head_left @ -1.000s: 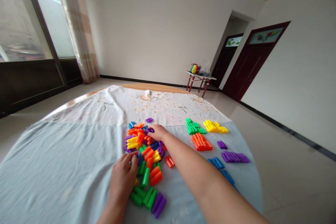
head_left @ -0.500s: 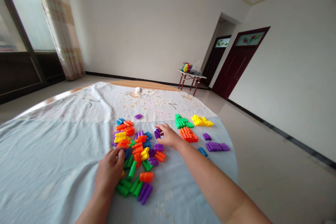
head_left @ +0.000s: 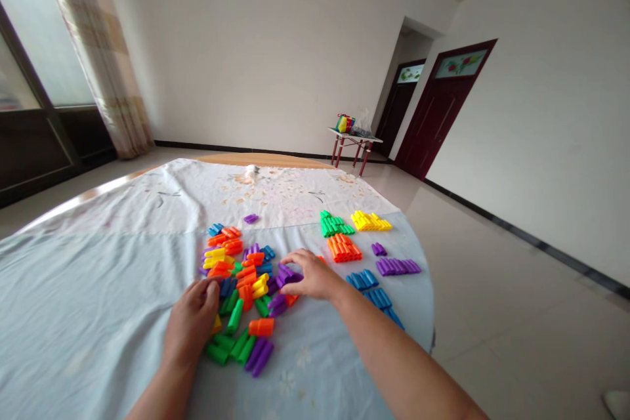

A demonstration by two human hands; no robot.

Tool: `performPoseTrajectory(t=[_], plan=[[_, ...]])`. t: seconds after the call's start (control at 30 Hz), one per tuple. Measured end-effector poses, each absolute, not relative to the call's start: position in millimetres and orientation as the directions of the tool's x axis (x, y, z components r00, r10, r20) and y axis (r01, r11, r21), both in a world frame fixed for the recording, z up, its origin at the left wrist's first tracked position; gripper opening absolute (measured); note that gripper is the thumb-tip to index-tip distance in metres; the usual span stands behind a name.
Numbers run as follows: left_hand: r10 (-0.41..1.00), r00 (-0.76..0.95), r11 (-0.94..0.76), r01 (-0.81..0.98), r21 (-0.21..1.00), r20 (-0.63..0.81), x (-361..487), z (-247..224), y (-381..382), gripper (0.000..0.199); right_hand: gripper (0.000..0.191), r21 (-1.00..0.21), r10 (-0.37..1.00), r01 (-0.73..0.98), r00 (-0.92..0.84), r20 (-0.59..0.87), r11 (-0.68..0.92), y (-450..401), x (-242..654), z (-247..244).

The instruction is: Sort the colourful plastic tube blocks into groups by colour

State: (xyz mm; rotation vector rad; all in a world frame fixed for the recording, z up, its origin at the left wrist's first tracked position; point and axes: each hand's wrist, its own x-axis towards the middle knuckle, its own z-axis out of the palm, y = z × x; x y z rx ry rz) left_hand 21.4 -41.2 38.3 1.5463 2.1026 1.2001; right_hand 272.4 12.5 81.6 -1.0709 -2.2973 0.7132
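Note:
My right hand (head_left: 315,277) has its thumb and fingers closed around purple plastic tube blocks (head_left: 287,275) at the right side of a mixed pile; how many it holds is unclear. My left hand (head_left: 191,316) rests at the pile's left edge with curled fingers, touching the pieces beside a dark blue block (head_left: 227,287). Whether it grips one is hidden. Around the hands lie loose orange blocks (head_left: 261,327), green blocks (head_left: 235,316), yellow blocks (head_left: 260,285) and a purple pair (head_left: 259,357). A lone purple block (head_left: 251,218) lies beyond the pile.
Sorted by colour on the right are green blocks (head_left: 335,226), yellow blocks (head_left: 370,220), orange blocks (head_left: 344,248), a purple row (head_left: 398,266) and blue blocks (head_left: 378,297). A cloth (head_left: 113,315) covers the round table. Farther off stands a small table (head_left: 355,136) holding bags.
My right hand has come nearer to me and down onto purple blocks, so its forearm uncovers more blue blocks. My left hand stays at the pile's edge. The view has shifted slightly.

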Motion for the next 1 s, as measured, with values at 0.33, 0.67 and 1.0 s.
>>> performPoseTrajectory(t=[0.33,0.67,1.0], plan=[[0.882,-0.409,0.114,0.665,0.738,0.232,20,37,-40,0.036,0.025,-0.624,0.746,0.454,-0.567,0.349,0.637,6,267,66],[0.823,-0.148,-0.149,0.876,0.459,0.549,31,39,-45,0.034,0.041,-0.636,0.835,0.541,-0.373,0.405,0.550,-21,255,52],[0.846,0.103,-0.310,0.894,0.325,0.524,48,52,-38,0.035,0.021,-0.596,0.750,0.457,-0.451,0.484,0.660,-26,256,43]])
